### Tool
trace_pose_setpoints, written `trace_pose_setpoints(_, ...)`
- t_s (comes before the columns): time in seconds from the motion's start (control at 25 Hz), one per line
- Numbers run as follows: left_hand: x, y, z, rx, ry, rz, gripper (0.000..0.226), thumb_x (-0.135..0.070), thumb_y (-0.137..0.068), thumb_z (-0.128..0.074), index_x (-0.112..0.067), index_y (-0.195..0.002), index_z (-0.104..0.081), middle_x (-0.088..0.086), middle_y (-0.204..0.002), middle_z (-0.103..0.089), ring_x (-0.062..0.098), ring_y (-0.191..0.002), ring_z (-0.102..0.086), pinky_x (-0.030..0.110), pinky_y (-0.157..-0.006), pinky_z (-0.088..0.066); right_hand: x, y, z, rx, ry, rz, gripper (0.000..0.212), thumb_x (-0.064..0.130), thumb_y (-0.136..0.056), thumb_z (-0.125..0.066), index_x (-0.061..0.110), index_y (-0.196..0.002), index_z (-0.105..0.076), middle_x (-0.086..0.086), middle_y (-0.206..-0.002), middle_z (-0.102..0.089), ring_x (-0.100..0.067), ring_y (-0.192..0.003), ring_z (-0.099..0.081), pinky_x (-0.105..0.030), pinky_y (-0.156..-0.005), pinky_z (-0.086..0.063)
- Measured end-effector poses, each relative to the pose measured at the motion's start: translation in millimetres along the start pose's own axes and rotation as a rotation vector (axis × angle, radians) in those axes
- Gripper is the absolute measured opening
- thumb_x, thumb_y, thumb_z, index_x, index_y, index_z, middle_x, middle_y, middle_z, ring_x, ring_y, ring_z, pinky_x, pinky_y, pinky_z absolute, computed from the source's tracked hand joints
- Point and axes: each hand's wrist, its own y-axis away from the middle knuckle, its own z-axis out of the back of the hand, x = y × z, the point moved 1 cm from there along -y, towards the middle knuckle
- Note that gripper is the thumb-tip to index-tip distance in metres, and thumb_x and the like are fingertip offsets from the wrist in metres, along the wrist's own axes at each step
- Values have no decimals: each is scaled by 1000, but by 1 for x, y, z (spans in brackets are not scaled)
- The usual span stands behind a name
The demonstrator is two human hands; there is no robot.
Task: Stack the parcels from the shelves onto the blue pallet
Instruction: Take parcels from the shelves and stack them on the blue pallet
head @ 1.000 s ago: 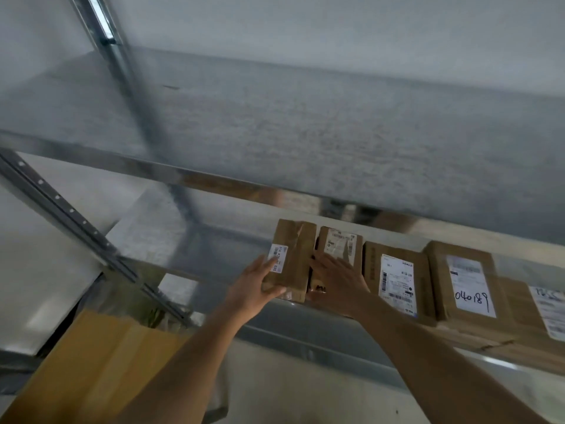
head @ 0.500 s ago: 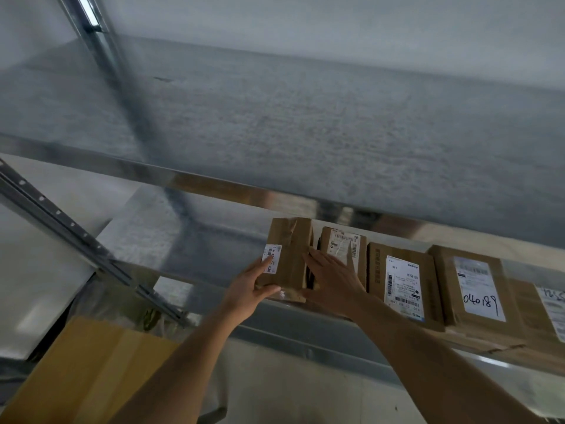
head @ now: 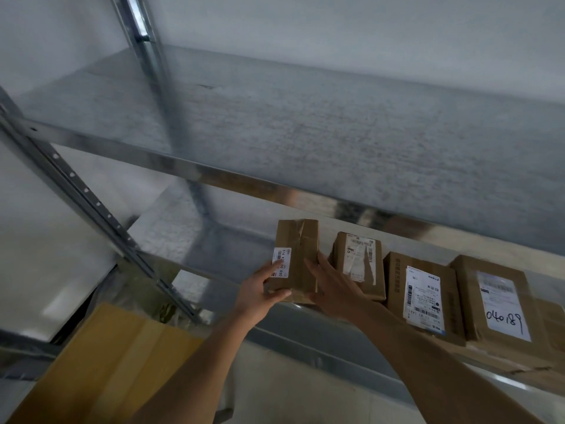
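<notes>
Metal shelf [head: 305, 332] carries a row of parcels; leftmost taped parcel [head: 298, 258], at 11 o'clock from the labelled one, looks light, rigid, tape-slick: left hand [head: 260, 293] and right hand [head: 333, 289] clamp its sides.

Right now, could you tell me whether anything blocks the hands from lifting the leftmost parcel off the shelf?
Nothing visible does: the left hand and right hand already hold the parcel at the shelf edge.

Four parcels [head: 296, 258] [head: 360, 264] [head: 423, 296] [head: 496, 298], two hands [head: 260, 293] [head: 334, 289], two shelves [head: 305, 127] [head: 189, 237], one yellow carton [head: 107, 362].
</notes>
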Motion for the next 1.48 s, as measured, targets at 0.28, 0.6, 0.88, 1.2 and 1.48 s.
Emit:
trace_pose_setpoints(0.28,-26,45,39,-146,-60,-57,67,-33,-78,-83,-37,-137,-51,-25,-128,-56,-15,-114,-53,9,-99,-43,45,16,15,-96,-68,181,97,25,-99,-65,34,-161,9,1,-170,17,-30,-153,-24,-49,-123,-28)
trace_pose_setpoints(0.6,-93,186,91,-494,-97,25,72,-16,-73,-86,-22,-138,-56,-21,-125,-55,-8,-109,-59,5,-89,-41,126,70,42,-65,-168,497,86,23,-91,-67,33,-162,-20,8,-170,-5,-19,-152,-29,-47,-119,-37)
trace_pose_setpoints(0.88,-179,361,119,-773,-244,75,77,-19,-79,-82,-22,-147,-46,-19,-139,-46,3,-124,-51,4,-100,-35,239,221,89,-5,-226,851,87,14,-92,-72,45,-158,-24,33,-156,-11,1,-139,-35,-29,-115,-41)
trace_pose_setpoints(1.2,-239,569,177,-1066,-436,205,74,-30,-83,-79,-21,-148,-44,-7,-149,-45,11,-133,-46,11,-99,-30,392,367,95,90,-196,1190,91,20,-94,-71,49,-159,-13,27,-164,-7,-11,-149,-28,-42,-120,-36)
trace_pose_setpoints(1.48,-237,714,190,-1190,-488,329,73,-40,-84,-75,-27,-148,-44,-7,-149,-46,12,-135,-44,24,-106,-32,480,464,45,126,-97,1268,89,25,-96,-68,38,-160,-9,16,-168,2,-17,-156,-10,-43,-124,-20)
